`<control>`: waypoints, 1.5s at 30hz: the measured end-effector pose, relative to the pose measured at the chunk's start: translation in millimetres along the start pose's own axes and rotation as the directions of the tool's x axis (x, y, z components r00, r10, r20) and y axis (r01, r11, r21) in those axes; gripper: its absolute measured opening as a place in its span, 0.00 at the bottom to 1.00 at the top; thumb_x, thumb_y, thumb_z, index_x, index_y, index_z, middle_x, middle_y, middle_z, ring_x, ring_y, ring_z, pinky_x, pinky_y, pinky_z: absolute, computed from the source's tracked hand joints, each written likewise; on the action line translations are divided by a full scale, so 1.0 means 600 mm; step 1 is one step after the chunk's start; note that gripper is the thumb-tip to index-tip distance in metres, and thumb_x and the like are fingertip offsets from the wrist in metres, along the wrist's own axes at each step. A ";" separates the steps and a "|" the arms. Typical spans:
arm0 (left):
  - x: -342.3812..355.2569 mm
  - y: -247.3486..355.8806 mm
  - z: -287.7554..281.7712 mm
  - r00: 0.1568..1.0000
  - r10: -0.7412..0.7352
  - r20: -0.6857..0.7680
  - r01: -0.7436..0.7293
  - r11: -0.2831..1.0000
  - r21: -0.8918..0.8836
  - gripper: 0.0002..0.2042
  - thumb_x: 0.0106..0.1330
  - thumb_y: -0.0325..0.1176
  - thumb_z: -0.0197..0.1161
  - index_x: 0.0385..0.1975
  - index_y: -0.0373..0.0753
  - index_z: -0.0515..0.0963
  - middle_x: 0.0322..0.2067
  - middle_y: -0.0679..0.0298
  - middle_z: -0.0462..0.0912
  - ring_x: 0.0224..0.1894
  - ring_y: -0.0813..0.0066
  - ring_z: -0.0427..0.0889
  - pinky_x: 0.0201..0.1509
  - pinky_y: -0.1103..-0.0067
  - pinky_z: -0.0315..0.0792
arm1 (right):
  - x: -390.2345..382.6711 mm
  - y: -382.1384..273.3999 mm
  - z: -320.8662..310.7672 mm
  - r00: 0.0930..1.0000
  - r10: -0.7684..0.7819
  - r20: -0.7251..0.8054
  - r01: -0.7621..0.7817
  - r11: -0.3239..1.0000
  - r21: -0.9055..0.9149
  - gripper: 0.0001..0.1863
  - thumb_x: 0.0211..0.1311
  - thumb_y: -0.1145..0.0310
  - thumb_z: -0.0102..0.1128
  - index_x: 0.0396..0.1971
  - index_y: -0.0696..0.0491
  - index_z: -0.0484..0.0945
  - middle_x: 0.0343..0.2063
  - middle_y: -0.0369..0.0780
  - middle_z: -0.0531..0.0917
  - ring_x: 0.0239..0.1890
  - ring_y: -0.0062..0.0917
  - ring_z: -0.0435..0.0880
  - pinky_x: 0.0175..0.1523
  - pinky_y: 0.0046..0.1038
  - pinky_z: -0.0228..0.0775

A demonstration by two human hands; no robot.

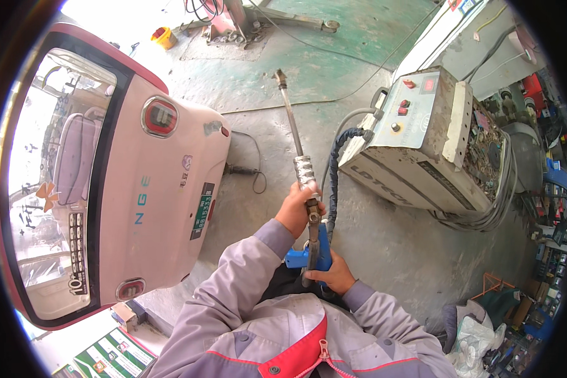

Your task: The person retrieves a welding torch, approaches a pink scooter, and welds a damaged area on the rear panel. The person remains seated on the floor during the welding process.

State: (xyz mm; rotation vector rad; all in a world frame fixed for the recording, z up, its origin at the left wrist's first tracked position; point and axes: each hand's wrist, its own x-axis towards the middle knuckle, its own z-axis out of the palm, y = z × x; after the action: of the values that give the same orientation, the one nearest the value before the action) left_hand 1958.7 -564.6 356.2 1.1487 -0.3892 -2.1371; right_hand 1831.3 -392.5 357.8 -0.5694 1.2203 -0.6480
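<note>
Both hands grip the dent puller (299, 157): left hand (294, 211) closed on its shaft, right hand (329, 272) on its blue handle (315, 255). Its tip (280, 78) points to twelve o'clock, well apart from the pink car (164, 183) at nine o'clock; no pulling begun.

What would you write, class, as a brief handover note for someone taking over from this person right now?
Left hand: gripping the shaft of the slide-hammer dent puller below its metal weight.
Right hand: wrapped round the tool's blue pistol grip.
The tool's tip points away at the floor, touching nothing. Its hose runs to the grey welding machine on the right. The pink car stands on the left.
Done: tool in hand. Left: any panel work; none visible.
</note>
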 end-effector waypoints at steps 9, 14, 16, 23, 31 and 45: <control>-0.048 -0.005 -0.016 0.932 0.138 0.334 -0.258 0.903 0.345 0.65 0.44 0.33 0.83 0.77 0.43 0.36 0.62 0.54 0.64 0.58 0.64 0.74 0.60 0.70 0.71 | 0.005 0.013 0.001 0.998 -0.008 -0.060 0.002 0.996 -0.095 0.32 0.47 0.65 0.80 0.51 0.59 0.75 0.40 0.37 0.83 0.40 0.19 0.81 0.48 0.26 0.76; -0.085 -0.054 -0.019 0.910 0.318 0.264 -0.413 0.649 0.639 0.61 0.51 0.31 0.79 0.76 0.39 0.34 0.65 0.49 0.66 0.66 0.64 0.69 0.68 0.72 0.64 | 0.003 0.022 -0.001 0.994 -0.080 -0.079 0.076 0.996 -0.052 0.30 0.49 0.66 0.79 0.51 0.59 0.75 0.39 0.36 0.84 0.38 0.20 0.82 0.45 0.26 0.77; -0.106 -0.076 -0.025 0.936 0.300 0.182 -0.328 0.561 0.760 0.52 0.58 0.30 0.72 0.75 0.32 0.39 0.66 0.48 0.65 0.68 0.67 0.67 0.69 0.76 0.62 | 0.008 0.021 0.000 0.990 -0.122 -0.075 0.123 0.992 0.005 0.30 0.49 0.66 0.79 0.51 0.59 0.76 0.38 0.36 0.84 0.37 0.20 0.82 0.45 0.27 0.78; -0.140 -0.095 -0.047 0.937 0.289 0.198 -0.337 0.897 0.287 0.31 0.63 0.13 0.47 0.69 0.34 0.58 0.64 0.50 0.71 0.68 0.62 0.70 0.71 0.69 0.64 | -0.002 -0.006 -0.013 0.990 -0.099 -0.103 0.106 0.992 0.063 0.25 0.57 0.70 0.72 0.54 0.57 0.74 0.36 0.37 0.84 0.33 0.18 0.82 0.38 0.25 0.78; -0.158 -0.026 -0.197 0.849 0.449 -0.278 -0.190 0.751 0.632 0.15 0.54 0.16 0.49 0.39 0.36 0.78 0.31 0.63 0.84 0.28 0.81 0.78 0.33 0.81 0.73 | -0.062 -0.061 -0.122 0.989 -0.072 -0.127 0.074 0.997 0.009 0.21 0.58 0.71 0.66 0.51 0.59 0.73 0.27 0.36 0.81 0.26 0.17 0.79 0.34 0.24 0.75; 0.079 0.097 -0.099 0.926 0.379 -0.004 -0.278 0.687 0.671 0.17 0.68 0.37 0.65 0.50 0.33 0.79 0.42 0.65 0.88 0.44 0.81 0.79 0.54 0.79 0.71 | -0.103 -0.038 -0.237 0.982 -0.091 -0.163 -0.027 0.795 -0.606 0.30 0.53 0.62 0.69 0.57 0.57 0.74 0.35 0.49 0.86 0.37 0.39 0.89 0.44 0.35 0.79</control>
State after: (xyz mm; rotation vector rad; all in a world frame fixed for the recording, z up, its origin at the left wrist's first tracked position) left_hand 2013.4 -636.3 324.7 1.4608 -1.2692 -1.6016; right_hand 1677.6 -371.2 379.5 -1.0898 1.6098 -0.3240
